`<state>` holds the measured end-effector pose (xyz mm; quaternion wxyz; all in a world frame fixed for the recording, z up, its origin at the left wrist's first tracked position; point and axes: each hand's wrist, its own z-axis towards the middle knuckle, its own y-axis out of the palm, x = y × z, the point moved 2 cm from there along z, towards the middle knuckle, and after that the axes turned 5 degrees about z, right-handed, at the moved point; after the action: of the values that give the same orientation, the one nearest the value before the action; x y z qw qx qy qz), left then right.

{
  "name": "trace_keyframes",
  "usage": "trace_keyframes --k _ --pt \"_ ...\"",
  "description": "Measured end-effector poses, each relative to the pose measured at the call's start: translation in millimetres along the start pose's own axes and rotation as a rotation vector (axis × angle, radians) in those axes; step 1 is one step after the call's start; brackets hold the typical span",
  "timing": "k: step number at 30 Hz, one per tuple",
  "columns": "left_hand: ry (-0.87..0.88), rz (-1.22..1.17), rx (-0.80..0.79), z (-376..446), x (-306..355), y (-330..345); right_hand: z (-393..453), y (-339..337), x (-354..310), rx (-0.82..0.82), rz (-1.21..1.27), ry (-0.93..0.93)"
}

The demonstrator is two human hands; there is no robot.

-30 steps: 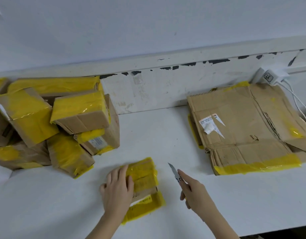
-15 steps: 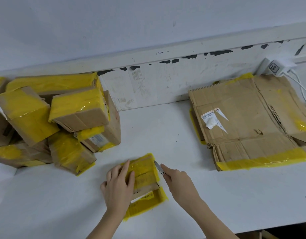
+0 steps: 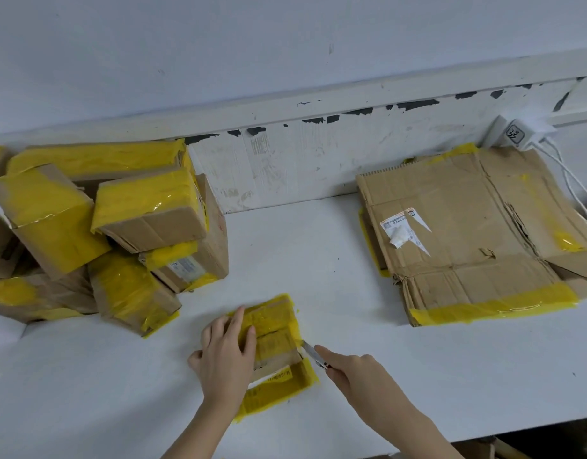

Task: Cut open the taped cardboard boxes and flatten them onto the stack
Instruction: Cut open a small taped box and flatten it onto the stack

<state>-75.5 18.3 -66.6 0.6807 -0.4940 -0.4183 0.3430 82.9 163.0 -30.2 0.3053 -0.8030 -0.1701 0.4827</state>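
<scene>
So there's a small yellow-taped box [image 3: 273, 339] lying flat near the front of the white desk [image 3: 318, 253], long axis running from the near edge up and slightly right toward the wall. Left hand [image 3: 227, 354] presses on it with fingers spread flat. Right hand [image 3: 358, 372] grips a knife [image 3: 310, 352], blade pointing up-left, tip touching the box's right edge. Pile of taped boxes [image 3: 96, 226] sits back left, flattened stack [image 3: 467, 236] back right, well apart. Plenty of bare desk between them and to the right.
</scene>
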Motion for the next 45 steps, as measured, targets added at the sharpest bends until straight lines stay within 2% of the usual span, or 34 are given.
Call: trace_keyframes --k 2,4,7,8,11,12,13,15,16,18,20,23,27,29,32,34,36,40,42,45 --pt "-0.006 0.007 -0.008 -0.1 1.8 -3.7 -8.3 -2.3 6.2 -0.016 0.069 0.02" --pt "-0.07 0.055 -0.071 3.8 6.7 -13.1 -13.5 -6.3 10.8 0.045 0.17 0.077" --pt "-0.086 0.227 -0.31 16.2 9.6 -24.0 -16.1 -8.6 10.2 0.146 0.418 0.201" --pt "-0.107 0.177 -0.384 18.8 7.5 -25.1 -16.3 -7.5 7.7 0.151 0.505 0.237" --pt "-0.24 -0.293 -0.502 11.7 5.2 -17.7 -14.8 -3.3 -1.2 0.193 0.629 0.293" --pt "-0.247 -0.332 -0.478 5.6 8.1 -17.5 -14.0 -1.5 -4.8 0.212 0.651 0.297" --pt "-0.186 -0.221 -0.389 0.2 9.7 -17.2 -12.2 0.7 -7.9 0.229 0.677 0.298" --pt "0.049 -0.003 -0.132 -5.1 11.5 -15.3 -6.7 6.5 -15.9 0.25 0.707 0.313" --pt "0.172 0.03 -0.069 -5.4 13.2 -14.5 -3.1 10.3 -20.2 0.253 0.698 0.326" --pt "0.339 0.01 -0.047 -2.6 11.3 -8.4 6.8 21.4 -27.2 0.249 0.603 0.343" --pt "0.372 -0.015 -0.092 0.4 8.5 -2.3 15.1 31.5 -34.8 0.241 0.494 0.367" --pt "0.4 0.012 -0.062 -3.8 7.0 -0.7 24.4 38.4 -39.3 0.213 0.432 0.361" --pt "0.347 0.141 -0.058 -13.4 4.7 -13.4 36.1 24.5 -29.9 0.18 0.5 0.282" --pt "0.382 0.209 0.029 -20.6 2.7 -20.8 46.9 7.7 -23.8 0.164 0.487 0.225" --pt "0.537 0.251 0.172 -26.6 6.4 -32.1 66.2 -14.6 -18.1 0.189 0.34 0.129" --pt "0.572 0.243 0.156 -19.8 12.7 -34.7 76.8 -20.1 -17.4 0.175 0.273 0.092" --pt "0.542 0.181 0.071 -8.3 19.6 -27.9 82.0 -21.6 -18.7 0.181 0.24 0.064" --pt "0.429 0.039 -0.133 1.0 27.0 -9.1 69.3 -24.6 -9.6 0.385 0.276 0.122" --pt "0.403 0.006 -0.149 -1.5 27.7 -7.8 54.8 -23.3 -0.5 0.398 0.233 0.153" --pt "0.391 -0.005 -0.108 -1.5 27.1 -6.8 35.4 -18.6 4.6 0.309 0.164 0.17"
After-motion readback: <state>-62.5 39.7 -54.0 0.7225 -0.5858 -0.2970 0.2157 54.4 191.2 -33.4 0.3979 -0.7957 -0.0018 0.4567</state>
